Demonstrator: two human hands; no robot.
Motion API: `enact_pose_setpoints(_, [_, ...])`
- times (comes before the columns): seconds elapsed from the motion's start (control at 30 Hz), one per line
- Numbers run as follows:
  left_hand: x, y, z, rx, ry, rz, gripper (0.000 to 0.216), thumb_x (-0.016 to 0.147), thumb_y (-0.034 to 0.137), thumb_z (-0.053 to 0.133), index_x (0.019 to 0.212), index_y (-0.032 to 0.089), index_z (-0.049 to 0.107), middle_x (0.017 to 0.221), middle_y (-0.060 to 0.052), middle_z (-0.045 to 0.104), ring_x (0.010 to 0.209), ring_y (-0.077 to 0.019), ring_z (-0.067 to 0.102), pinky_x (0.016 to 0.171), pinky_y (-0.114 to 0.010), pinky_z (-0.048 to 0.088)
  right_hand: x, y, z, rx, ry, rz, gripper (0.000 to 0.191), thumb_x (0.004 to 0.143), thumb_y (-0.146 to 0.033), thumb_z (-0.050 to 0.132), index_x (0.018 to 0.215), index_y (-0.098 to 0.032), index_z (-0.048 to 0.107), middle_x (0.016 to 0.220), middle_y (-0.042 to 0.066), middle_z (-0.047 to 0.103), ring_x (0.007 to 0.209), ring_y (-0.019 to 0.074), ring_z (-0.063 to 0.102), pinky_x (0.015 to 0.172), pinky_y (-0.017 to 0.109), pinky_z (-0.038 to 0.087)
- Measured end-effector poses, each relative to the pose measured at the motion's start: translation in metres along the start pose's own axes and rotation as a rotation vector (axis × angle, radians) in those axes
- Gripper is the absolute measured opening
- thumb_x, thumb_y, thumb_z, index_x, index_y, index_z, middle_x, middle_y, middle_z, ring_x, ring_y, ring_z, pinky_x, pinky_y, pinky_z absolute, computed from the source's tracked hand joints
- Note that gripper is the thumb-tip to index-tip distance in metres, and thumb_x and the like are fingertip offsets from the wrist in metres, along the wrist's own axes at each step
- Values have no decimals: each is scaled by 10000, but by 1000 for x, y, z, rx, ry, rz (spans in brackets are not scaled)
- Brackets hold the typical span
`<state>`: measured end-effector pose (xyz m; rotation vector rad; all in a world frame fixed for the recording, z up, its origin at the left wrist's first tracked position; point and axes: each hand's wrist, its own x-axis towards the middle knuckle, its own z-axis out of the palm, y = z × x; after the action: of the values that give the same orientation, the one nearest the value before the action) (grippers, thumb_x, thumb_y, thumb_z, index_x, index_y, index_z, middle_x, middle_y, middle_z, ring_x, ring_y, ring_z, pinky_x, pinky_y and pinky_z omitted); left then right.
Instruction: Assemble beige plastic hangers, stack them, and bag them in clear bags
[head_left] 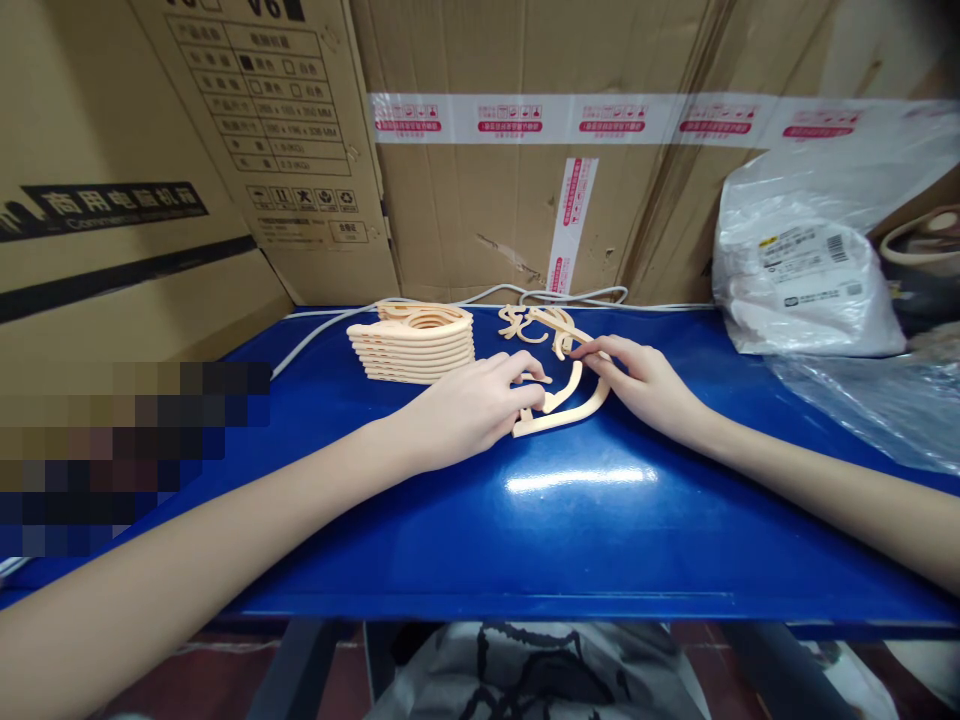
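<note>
A curved cream plastic piece [564,412] lies on the blue table [570,520] between my hands. My left hand [476,405] rests on its left end with fingers curled over it. My right hand [637,378] pinches its upper right part with thumb and fingers. Behind it lie a few loose cream pieces [536,325]. A neat stack of several like cream pieces [412,345] stands to the left, just beyond my left hand.
Large cardboard boxes [480,150] wall off the back and left. A white cable [480,298] runs along the table's back edge. A clear plastic bag with labelled contents [806,270] sits at the right, with more plastic film [877,400] in front of it.
</note>
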<state>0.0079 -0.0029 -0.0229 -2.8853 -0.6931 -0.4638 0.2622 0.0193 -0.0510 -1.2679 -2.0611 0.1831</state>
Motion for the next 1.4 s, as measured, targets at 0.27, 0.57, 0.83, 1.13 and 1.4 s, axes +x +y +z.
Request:
enact_pose_setpoints(0.27, [-1, -1, 2, -5, -29, -2, 270, 916, 71, 437, 1068, 186, 629, 1211, -85, 571, 1005, -184, 569, 841, -295, 451, 0, 1, 1, 13, 1, -6, 236, 935, -278, 471, 1003, -232, 692, 950, 46, 706, 968, 230, 642, 861, 385, 466])
enact_pose_setpoints(0.57, [-1, -2, 1, 9, -94, 5, 402, 793, -40, 401, 1055, 182, 609, 1130, -69, 609, 1014, -192, 559, 840, -301, 443, -1, 1, 1, 27, -8, -14, 229, 920, -292, 486, 990, -230, 694, 1000, 58, 702, 939, 228, 639, 854, 396, 471])
enact_pose_setpoints(0.83, [1, 1, -1, -20, -46, 26, 255, 924, 92, 408, 998, 149, 646, 1078, -73, 666, 1018, -201, 572, 880, -324, 445, -1, -2, -2, 31, -31, -16, 210, 907, -290, 513, 985, -230, 698, 1032, 70, 641, 934, 225, 629, 879, 413, 451])
enact_pose_setpoints(1.13, [0, 2, -1, 7, -10, 32, 143, 928, 241, 558, 997, 161, 653, 992, -50, 670, 948, -181, 587, 795, -291, 438, 0, -8, -4, -24, -80, -99, 215, 887, -218, 484, 929, -223, 695, 954, 62, 647, 846, 212, 602, 795, 395, 439])
enact_pose_setpoints(1.4, [0, 0, -1, -22, -4, 23, 117, 929, 207, 550, 974, 150, 643, 1021, -52, 666, 985, -187, 588, 855, -284, 437, -2, -14, -7, -13, -145, -208, 181, 849, -138, 459, 842, -200, 628, 932, 68, 624, 865, 216, 558, 790, 379, 425])
